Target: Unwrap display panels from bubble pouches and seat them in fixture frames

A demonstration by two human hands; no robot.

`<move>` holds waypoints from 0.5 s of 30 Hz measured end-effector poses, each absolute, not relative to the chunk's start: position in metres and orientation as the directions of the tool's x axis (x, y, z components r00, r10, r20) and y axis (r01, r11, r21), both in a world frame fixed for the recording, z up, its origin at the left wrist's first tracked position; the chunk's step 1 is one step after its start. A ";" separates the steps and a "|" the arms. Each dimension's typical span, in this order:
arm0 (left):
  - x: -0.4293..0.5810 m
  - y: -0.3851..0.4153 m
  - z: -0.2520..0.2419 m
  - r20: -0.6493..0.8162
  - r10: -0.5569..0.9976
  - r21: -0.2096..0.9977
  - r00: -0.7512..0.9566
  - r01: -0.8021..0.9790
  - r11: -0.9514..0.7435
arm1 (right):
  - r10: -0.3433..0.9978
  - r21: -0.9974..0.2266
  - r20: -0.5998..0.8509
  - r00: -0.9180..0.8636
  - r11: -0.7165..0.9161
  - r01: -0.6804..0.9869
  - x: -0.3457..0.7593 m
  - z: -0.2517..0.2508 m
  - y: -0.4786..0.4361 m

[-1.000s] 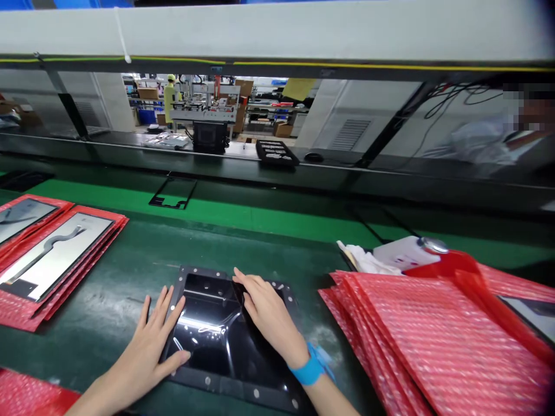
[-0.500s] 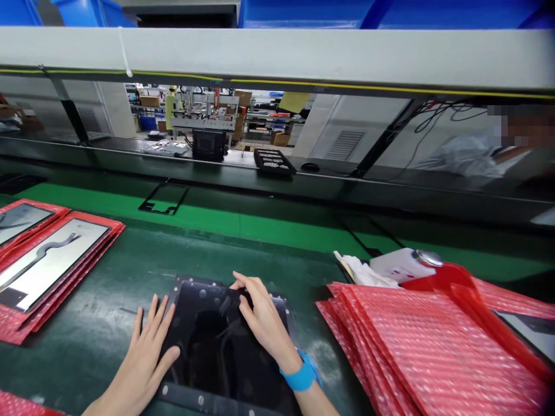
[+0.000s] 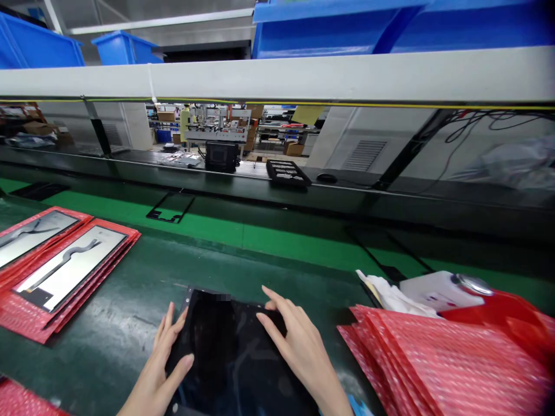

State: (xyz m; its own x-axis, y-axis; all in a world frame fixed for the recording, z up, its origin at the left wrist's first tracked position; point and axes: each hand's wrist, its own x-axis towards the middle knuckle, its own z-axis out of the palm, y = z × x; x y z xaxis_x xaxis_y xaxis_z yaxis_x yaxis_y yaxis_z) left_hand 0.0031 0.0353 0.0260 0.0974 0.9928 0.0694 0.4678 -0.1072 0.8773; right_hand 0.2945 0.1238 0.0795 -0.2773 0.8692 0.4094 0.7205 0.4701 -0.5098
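Both left hand [image 3: 158,367] and right hand [image 3: 301,346], set apart, thumbs clear of fingers, rest at opposite sides of the panel [image 3: 229,358] on the desk [image 3: 108,329], apparently to steady it, while red bags [image 3: 442,358] lie either side, perhaps leaving room.

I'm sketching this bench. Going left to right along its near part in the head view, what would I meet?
Silvery panels, left hand, black panel, right hand, stacked red bubble-wrap sheets.
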 end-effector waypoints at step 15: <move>0.022 0.214 0.111 0.075 0.993 0.978 -0.096 -0.187 -0.092 | 0.787 -0.653 0.569 0.238 0.257 0.712 0.356 0.088 0.113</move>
State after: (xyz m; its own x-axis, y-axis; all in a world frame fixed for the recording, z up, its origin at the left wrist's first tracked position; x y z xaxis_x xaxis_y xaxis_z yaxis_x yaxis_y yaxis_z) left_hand 0.0224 0.2144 0.1115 -0.0958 0.9926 0.0752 -0.1872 -0.0921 0.9780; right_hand 0.3558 0.1134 0.0877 0.2381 0.7872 0.5688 0.7122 0.2568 -0.6534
